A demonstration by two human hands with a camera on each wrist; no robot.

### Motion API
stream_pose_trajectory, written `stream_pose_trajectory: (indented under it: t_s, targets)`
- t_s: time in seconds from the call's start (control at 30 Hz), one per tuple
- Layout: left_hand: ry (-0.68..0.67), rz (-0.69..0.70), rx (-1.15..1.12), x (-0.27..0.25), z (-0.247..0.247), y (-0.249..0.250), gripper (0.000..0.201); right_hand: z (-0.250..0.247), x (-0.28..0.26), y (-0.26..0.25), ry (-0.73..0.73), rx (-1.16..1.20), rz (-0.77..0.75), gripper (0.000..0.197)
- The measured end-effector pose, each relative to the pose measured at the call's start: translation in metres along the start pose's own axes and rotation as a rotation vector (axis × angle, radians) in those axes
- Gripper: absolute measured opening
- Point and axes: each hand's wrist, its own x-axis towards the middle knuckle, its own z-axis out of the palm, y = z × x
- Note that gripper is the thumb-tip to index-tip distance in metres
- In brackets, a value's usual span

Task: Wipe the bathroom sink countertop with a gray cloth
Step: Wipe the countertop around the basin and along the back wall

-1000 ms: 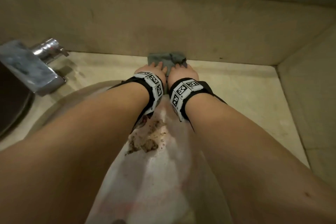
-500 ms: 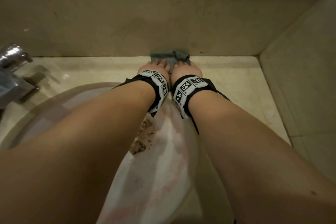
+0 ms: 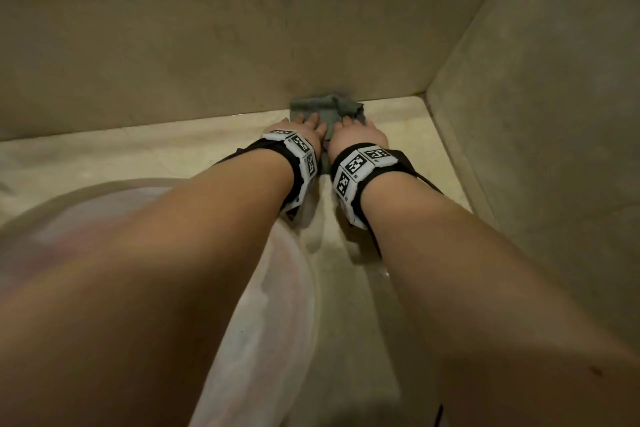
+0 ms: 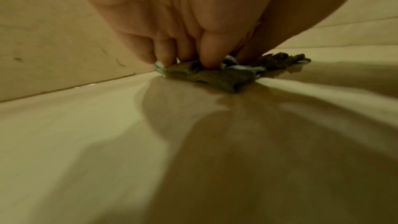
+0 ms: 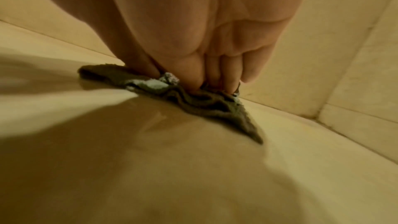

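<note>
While our left hand point(image 3: 304, 132) and right hand point(image 3: 360, 135) are pressing fingertips into the soft, bunching gray cloth point(image 3: 325, 109), we are judging flatter palms would be gripping better.

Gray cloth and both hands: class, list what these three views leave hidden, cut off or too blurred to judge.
- Head view: the crumpled gray cloth is mostly covered by the left hand and right hand.
- Head view: the round pale sink basin is largely hidden by the forearms and blurred.
- Wrist views: the fingertips sink into cloth folds; the beige stone countertop beneath the cloth is unseen.
- No faucet is in view.
</note>
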Motion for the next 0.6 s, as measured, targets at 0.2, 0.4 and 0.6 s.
stream_pose_trajectory:
  t_s: [0.2, 0.4, 0.6]
  targets:
    - [-0.047, 0.054, 0.106, 0.023, -0.019, 0.039, 0.107, 0.002, 0.005, 0.05, -0.045, 0.009, 0.04, 0.055]
    - [-0.062, 0.097, 0.198, 0.038, -0.034, 0.066, 0.102, 0.007, 0.017, 0.083, -0.064, 0.061, 0.106, 0.057]
    - [-0.034, 0.11, 0.302, 0.045, -0.04, 0.077, 0.093, 0.006, 0.022, 0.098, -0.076, 0.069, 0.126, 0.056]
